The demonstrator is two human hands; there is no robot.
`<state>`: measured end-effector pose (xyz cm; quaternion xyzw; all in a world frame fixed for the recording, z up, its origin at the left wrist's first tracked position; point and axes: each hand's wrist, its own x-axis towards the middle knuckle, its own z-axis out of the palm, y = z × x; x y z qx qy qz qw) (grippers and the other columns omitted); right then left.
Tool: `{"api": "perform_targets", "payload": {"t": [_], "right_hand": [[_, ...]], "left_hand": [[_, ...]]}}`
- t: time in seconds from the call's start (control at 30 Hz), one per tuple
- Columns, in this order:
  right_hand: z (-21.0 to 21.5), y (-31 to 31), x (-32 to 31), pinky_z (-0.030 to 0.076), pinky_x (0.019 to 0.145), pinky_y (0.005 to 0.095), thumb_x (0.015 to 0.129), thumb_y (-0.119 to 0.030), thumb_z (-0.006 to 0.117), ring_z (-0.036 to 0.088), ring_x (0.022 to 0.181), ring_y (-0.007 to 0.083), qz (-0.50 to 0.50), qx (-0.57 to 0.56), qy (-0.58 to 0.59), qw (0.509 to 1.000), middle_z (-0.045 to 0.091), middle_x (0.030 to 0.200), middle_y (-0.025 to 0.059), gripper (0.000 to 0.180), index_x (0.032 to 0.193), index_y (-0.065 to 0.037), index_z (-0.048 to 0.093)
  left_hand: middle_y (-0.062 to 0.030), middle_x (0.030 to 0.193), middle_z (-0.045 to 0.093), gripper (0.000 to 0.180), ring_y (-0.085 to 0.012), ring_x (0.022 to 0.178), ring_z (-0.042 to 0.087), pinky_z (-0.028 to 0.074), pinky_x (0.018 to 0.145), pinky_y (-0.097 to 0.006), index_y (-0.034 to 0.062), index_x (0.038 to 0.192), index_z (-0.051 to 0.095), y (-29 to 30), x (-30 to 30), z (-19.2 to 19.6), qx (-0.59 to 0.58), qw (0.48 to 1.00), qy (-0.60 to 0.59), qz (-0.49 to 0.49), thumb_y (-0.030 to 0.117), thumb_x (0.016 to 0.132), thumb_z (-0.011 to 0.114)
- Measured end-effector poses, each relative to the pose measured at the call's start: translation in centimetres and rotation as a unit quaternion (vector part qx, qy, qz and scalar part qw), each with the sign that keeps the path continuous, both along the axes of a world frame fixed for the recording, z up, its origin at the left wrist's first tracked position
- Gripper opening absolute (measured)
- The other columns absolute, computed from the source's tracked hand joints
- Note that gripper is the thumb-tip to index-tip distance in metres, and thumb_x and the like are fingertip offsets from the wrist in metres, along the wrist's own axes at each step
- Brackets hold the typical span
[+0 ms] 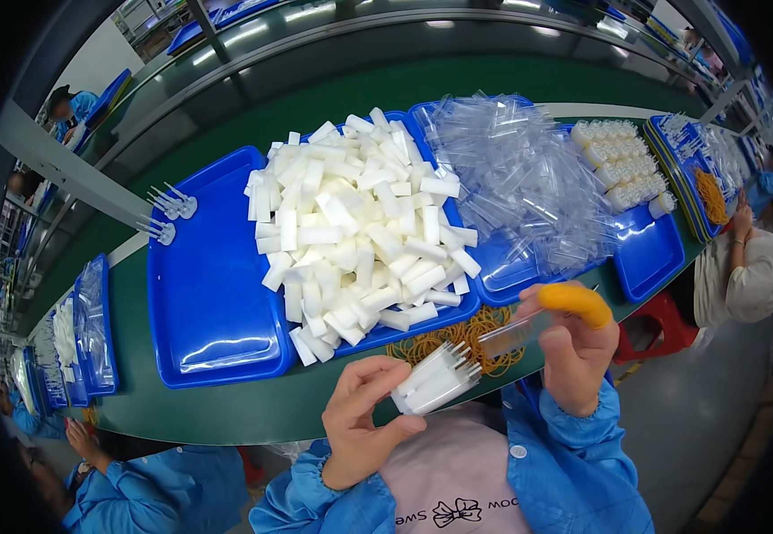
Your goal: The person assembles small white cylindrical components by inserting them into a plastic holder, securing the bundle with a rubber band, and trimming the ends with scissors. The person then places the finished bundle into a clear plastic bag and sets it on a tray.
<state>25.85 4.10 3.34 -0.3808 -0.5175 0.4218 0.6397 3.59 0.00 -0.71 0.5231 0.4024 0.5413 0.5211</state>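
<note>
My left hand (360, 418) is closed round a bundle of white pieces (440, 383) with clear plastic about them. Several thin pale stems stick out of the bundle's upper right end. To its right, my right hand (573, 356) pinches a clear plastic sleeve (507, 336) between thumb and fingers, its end pointing toward the bundle. A yellow finger cot (578, 304) covers one finger of that hand. Bundle and sleeve are held above the near table edge, close together. Whether they touch I cannot tell.
A heap of white foam blocks (351, 231) fills the middle blue tray. Clear sleeves (520, 178) pile up right of it, with banded bundles (614, 160) beyond. Yellow-brown rubber bands (493, 322) lie before the trays. Another blue tray (213, 320) stands left. Co-workers sit on both sides.
</note>
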Motion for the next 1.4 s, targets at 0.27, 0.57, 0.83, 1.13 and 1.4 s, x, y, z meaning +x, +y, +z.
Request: {"api": "perform_targets", "payload": {"t": [0.27,0.57,0.83,1.13,1.4], "right_hand": [[-0.8,0.0,-0.1,0.050,0.077,0.0263,0.081,-0.004,0.068,0.063,0.086,0.0165,0.041,-0.052,-0.016,0.998,0.065,0.096,0.0131,0.031,0.108,0.006,0.058],[-0.9,-0.1,-0.4,0.051,0.079,0.0277,0.080,-0.003,0.069,0.065,0.088,0.0185,0.064,-0.070,0.007,0.995,0.065,0.099,0.0159,0.029,0.106,0.005,0.058],[0.1,-0.3,-1.2,0.054,0.079,0.0371,0.080,-0.011,0.068,0.067,0.081,0.0243,0.056,-0.088,0.020,0.994,0.064,0.091,0.0166,0.033,0.105,0.004,0.053],[0.2,-0.4,-0.6,0.052,0.080,0.0323,0.074,-0.001,0.073,0.065,0.087,0.0228,0.062,-0.023,0.003,0.998,0.064,0.096,0.0173,0.031,0.101,0.006,0.060],[0.2,-0.4,-0.5,0.051,0.076,0.0304,0.074,-0.003,0.074,0.066,0.083,0.0214,0.093,-0.039,-0.009,0.995,0.065,0.095,0.0162,0.030,0.100,0.005,0.062]], "left_hand": [[-0.0153,0.109,0.057,0.057,-0.0229,0.097,0.057,0.048,0.082,-0.031,-0.0030,0.112,0.063,0.1,-0.2,0.2,0.047,0.995,0.091,0.011,0.019,0.064,0.084],[-0.0139,0.106,0.054,0.063,-0.0228,0.098,0.055,0.046,0.083,-0.032,-0.0045,0.113,0.061,0.2,0.2,0.3,0.047,0.994,0.102,0.017,0.028,0.065,0.085],[-0.0143,0.107,0.052,0.060,-0.0212,0.093,0.054,0.046,0.078,-0.031,-0.0010,0.114,0.062,1.0,0.2,2.0,0.096,0.981,0.171,-0.017,0.026,0.065,0.084],[-0.0136,0.109,0.049,0.052,-0.0220,0.094,0.055,0.048,0.077,-0.032,0.0001,0.113,0.063,0.6,0.2,2.7,0.105,0.984,0.136,-0.040,0.017,0.068,0.083],[-0.0134,0.112,0.046,0.052,-0.0225,0.095,0.055,0.048,0.081,-0.033,0.0011,0.115,0.062,1.3,-0.2,2.0,0.138,0.974,0.150,-0.099,0.014,0.069,0.081]]}}
